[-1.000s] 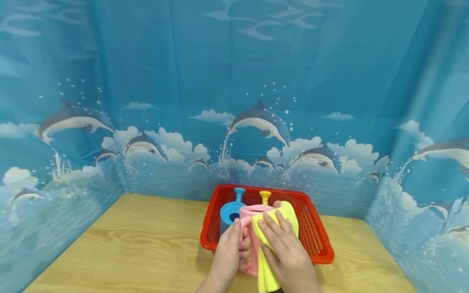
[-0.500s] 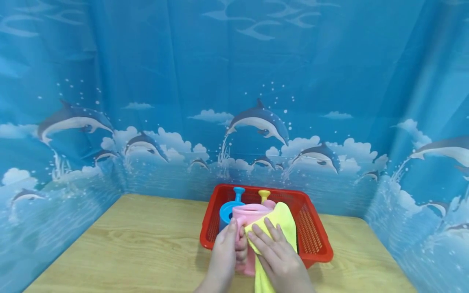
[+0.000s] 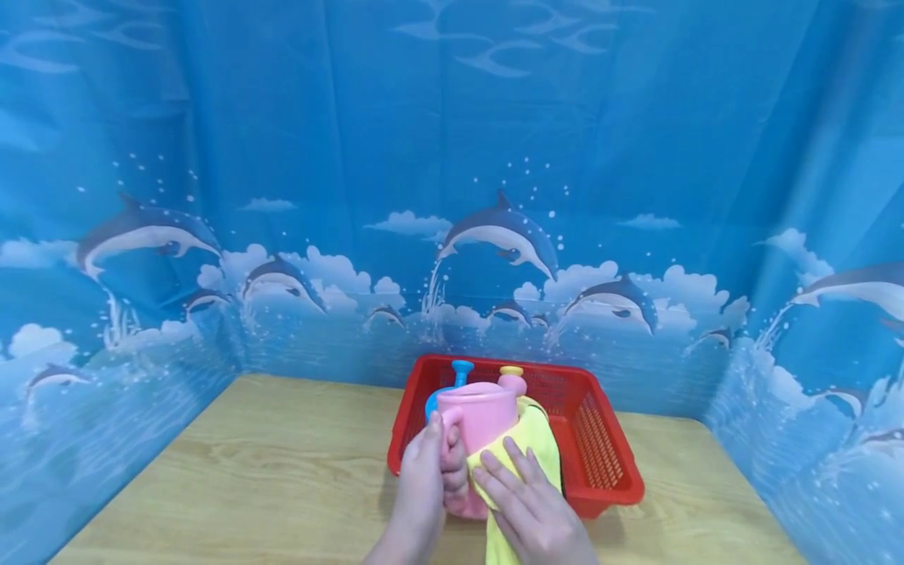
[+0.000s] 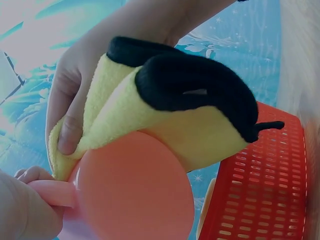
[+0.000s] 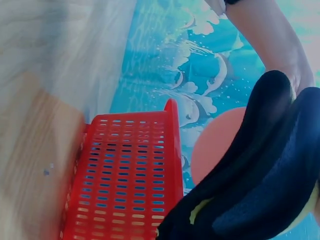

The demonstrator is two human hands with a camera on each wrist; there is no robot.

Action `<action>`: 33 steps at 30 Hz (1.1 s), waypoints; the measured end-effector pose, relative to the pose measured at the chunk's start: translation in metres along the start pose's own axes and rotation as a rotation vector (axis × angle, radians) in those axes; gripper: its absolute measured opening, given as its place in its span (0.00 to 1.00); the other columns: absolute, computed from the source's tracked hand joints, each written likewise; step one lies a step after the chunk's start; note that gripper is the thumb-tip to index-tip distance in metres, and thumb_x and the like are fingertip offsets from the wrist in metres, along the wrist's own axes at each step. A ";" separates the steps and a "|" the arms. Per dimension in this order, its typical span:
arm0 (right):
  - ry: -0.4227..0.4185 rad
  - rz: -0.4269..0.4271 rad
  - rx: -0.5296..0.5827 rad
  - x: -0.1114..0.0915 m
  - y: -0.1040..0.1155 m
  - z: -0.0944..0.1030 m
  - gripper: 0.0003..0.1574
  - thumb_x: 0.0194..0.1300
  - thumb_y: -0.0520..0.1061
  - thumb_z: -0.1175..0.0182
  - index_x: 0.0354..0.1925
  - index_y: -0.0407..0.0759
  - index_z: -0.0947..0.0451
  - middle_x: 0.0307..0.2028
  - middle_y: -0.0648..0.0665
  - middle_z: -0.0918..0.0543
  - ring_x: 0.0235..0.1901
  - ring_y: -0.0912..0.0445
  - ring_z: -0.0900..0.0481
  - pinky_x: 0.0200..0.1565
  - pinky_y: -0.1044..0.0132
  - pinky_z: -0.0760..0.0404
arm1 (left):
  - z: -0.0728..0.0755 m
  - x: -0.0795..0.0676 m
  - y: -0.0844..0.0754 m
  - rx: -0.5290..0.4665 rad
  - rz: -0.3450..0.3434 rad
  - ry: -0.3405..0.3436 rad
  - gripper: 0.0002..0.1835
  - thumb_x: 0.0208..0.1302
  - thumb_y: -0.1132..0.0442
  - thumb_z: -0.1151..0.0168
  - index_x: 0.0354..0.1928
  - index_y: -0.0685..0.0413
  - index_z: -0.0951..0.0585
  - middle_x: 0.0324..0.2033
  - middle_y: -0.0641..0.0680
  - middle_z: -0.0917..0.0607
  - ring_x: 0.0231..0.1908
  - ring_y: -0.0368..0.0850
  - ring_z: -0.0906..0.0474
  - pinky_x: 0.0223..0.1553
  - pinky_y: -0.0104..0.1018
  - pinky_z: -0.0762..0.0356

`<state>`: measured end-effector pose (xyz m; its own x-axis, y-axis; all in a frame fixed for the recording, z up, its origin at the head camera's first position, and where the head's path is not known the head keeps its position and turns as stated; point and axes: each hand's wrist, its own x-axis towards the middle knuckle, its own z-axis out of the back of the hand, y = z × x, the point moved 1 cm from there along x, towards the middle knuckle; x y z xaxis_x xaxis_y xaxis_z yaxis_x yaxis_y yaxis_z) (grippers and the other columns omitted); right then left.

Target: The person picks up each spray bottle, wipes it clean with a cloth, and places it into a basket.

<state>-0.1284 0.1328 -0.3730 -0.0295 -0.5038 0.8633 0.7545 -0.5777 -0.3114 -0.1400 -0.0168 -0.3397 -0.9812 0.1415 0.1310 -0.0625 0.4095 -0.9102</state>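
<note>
In the head view, my left hand [image 3: 422, 479] grips the handle of a pink watering can [image 3: 480, 416] with curled fingers. The can is held tilted over the near side of the red basket, its flat round bottom turned towards the left wrist camera. My right hand [image 3: 533, 506] lies with fairly straight fingers on a yellow cloth [image 3: 530, 439], pressing it to the can's side. The cloth's black-edged end [image 4: 195, 82] hangs folded below that hand. My right thumb [image 4: 72, 132] also touches the cloth in the left wrist view.
The red slotted basket [image 3: 607, 439] stands on the wooden table [image 3: 282, 463]. A blue watering can [image 3: 462, 373] is inside, partly hidden, beside a yellow spout end [image 3: 512, 370]. A blue dolphin-print curtain [image 3: 339, 196] closes off the back and sides.
The pink watering can has shifted left and towards me, uncovering its spout head. My right hand and the cloth have slid left and down along its side.
</note>
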 end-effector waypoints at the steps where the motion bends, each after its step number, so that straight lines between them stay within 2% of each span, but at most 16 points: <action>1: -0.014 0.025 -0.008 -0.001 0.000 0.000 0.20 0.70 0.48 0.55 0.47 0.35 0.24 0.46 0.38 0.19 0.53 0.42 0.28 0.63 0.60 0.43 | 0.000 0.000 0.000 -0.009 -0.003 -0.003 0.21 0.70 0.43 0.61 0.27 0.51 0.38 0.13 0.46 0.40 0.12 0.37 0.47 0.16 0.27 0.49; 8: -0.039 0.130 -0.037 -0.009 0.004 0.000 0.17 0.69 0.43 0.54 0.46 0.36 0.23 0.43 0.39 0.17 0.51 0.41 0.27 0.64 0.57 0.43 | 0.000 0.002 -0.002 -0.034 -0.030 -0.011 0.22 0.69 0.43 0.61 0.25 0.52 0.40 0.13 0.47 0.42 0.12 0.37 0.48 0.17 0.27 0.49; 11: -0.072 0.182 -0.041 -0.004 0.002 0.001 0.16 0.68 0.41 0.53 0.45 0.34 0.23 0.42 0.39 0.17 0.49 0.41 0.25 0.62 0.56 0.39 | 0.001 0.003 -0.003 -0.063 -0.048 -0.013 0.22 0.70 0.43 0.62 0.25 0.52 0.41 0.13 0.47 0.43 0.12 0.38 0.48 0.16 0.28 0.49; 14: -0.107 0.194 -0.026 0.001 0.000 0.002 0.15 0.67 0.40 0.52 0.44 0.33 0.23 0.41 0.38 0.17 0.47 0.41 0.24 0.60 0.55 0.36 | 0.001 0.003 -0.003 -0.100 -0.089 0.017 0.21 0.72 0.46 0.66 0.25 0.52 0.41 0.13 0.46 0.44 0.12 0.38 0.50 0.15 0.29 0.53; 18: -0.114 0.145 0.034 0.001 0.001 0.001 0.15 0.68 0.40 0.52 0.44 0.32 0.23 0.42 0.37 0.17 0.50 0.40 0.26 0.62 0.56 0.38 | 0.001 0.002 -0.003 -0.086 -0.127 0.054 0.21 0.73 0.47 0.67 0.24 0.52 0.42 0.12 0.46 0.44 0.11 0.38 0.50 0.15 0.30 0.55; 22: -0.146 0.074 0.098 0.002 -0.002 -0.003 0.15 0.68 0.41 0.52 0.44 0.31 0.24 0.47 0.37 0.20 0.55 0.41 0.31 0.64 0.58 0.42 | -0.001 -0.001 -0.001 -0.101 -0.123 0.081 0.20 0.72 0.48 0.66 0.24 0.52 0.42 0.11 0.46 0.45 0.10 0.36 0.50 0.14 0.29 0.56; 25: -0.181 -0.010 0.111 0.005 -0.005 -0.006 0.15 0.68 0.41 0.51 0.43 0.32 0.23 0.49 0.39 0.20 0.56 0.42 0.31 0.63 0.59 0.40 | -0.004 -0.001 0.002 -0.123 -0.079 0.069 0.21 0.72 0.49 0.64 0.22 0.51 0.42 0.10 0.45 0.45 0.10 0.35 0.51 0.14 0.28 0.56; 29: -0.210 -0.116 0.093 0.013 -0.011 -0.009 0.15 0.67 0.42 0.49 0.44 0.33 0.22 0.47 0.39 0.19 0.53 0.41 0.28 0.60 0.61 0.36 | -0.008 -0.001 0.005 -0.113 -0.017 0.029 0.21 0.72 0.50 0.62 0.20 0.51 0.42 0.09 0.44 0.44 0.09 0.35 0.51 0.13 0.27 0.55; 33: -0.202 -0.218 0.084 0.019 -0.019 -0.011 0.17 0.67 0.45 0.48 0.47 0.35 0.23 0.47 0.39 0.19 0.53 0.42 0.28 0.58 0.65 0.34 | -0.010 0.002 0.008 -0.086 0.020 0.011 0.23 0.70 0.48 0.58 0.19 0.51 0.43 0.09 0.46 0.43 0.09 0.37 0.51 0.12 0.27 0.54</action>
<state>-0.1504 0.1270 -0.3555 -0.0725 -0.2312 0.9702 0.7964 -0.5990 -0.0832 -0.1402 -0.0046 -0.3428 -0.9800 0.1599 0.1182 -0.0270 0.4820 -0.8757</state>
